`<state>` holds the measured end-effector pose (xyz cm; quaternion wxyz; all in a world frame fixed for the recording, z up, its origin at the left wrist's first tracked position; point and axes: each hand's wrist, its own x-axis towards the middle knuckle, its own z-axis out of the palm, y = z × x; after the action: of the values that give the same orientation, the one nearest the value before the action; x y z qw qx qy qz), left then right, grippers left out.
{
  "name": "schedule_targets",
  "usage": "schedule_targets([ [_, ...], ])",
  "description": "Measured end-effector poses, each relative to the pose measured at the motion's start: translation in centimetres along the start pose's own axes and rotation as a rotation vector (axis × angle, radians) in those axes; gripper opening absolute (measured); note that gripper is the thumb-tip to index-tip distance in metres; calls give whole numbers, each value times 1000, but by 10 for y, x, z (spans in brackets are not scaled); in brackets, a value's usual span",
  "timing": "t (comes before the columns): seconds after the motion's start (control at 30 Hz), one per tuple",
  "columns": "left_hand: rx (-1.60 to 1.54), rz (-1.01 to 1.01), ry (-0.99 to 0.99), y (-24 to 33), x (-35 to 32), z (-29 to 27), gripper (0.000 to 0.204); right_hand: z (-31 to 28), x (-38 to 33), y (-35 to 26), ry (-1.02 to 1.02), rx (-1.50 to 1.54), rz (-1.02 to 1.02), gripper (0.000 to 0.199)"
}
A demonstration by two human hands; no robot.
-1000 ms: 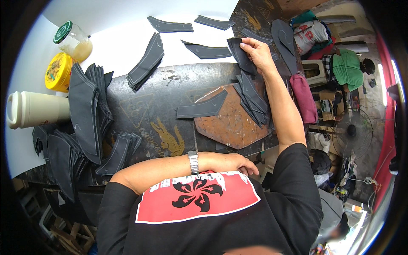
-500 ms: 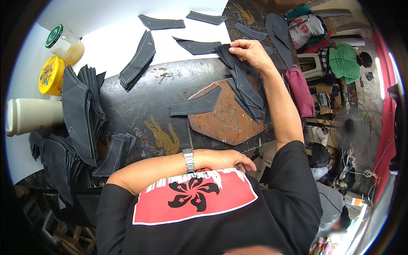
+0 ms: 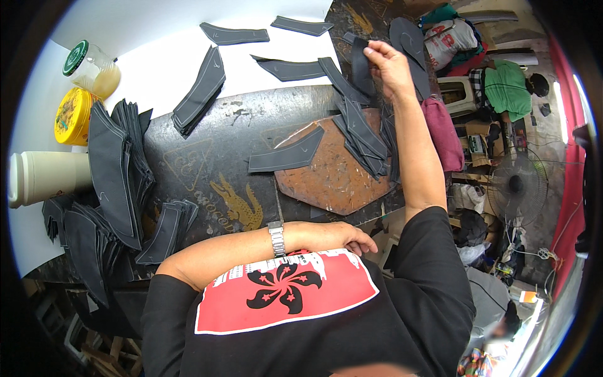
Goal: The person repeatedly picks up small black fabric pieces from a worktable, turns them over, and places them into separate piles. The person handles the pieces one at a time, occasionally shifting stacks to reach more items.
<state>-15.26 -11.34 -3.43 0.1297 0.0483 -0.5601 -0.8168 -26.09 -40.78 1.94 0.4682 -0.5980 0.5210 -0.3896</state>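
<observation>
At the table's far right my right hand (image 3: 391,68) pinches a black curved cut piece (image 3: 360,70) between thumb and fingers, its dark plain face showing. Just left of it lies another curved dark grey piece (image 3: 342,81) with a pale outline. Below the hand, a loose pile of such pieces (image 3: 363,135) overlaps a brown worn board (image 3: 330,179); a single curved piece (image 3: 286,149) lies across that board's left side. My left hand (image 3: 352,239) rests in front of my chest, holding nothing, fingers loosely extended and drooping. A metal watch (image 3: 277,239) is on that wrist.
Stacks of dark cut pieces (image 3: 116,173) stand at the left, near a cream cup (image 3: 50,178), a yellow tub (image 3: 75,116) and a green-lidded jar (image 3: 94,69). More pieces (image 3: 235,34) lie on white sheeting. A fan (image 3: 516,183) and another person (image 3: 509,91) are at the right.
My right hand has moved up and slightly right with a black piece. The curved piece left of it now lies uncovered. My left hand has stayed put.
</observation>
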Motion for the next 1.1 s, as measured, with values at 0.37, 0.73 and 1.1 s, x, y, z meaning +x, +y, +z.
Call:
schedule_targets([
  [0.37, 5, -44, -25, 2, 0, -2, 61, 11, -16, -10, -338, -534, -163, 21],
  [0.73, -24, 6, -40, -3, 2, -4, 55, 93, 41, -22, -234, -1040, -754, 29],
  [1.1, -30, 80, -28, -7, 3, -3, 55, 89, 61, -11, -277, -1016, -839, 15],
])
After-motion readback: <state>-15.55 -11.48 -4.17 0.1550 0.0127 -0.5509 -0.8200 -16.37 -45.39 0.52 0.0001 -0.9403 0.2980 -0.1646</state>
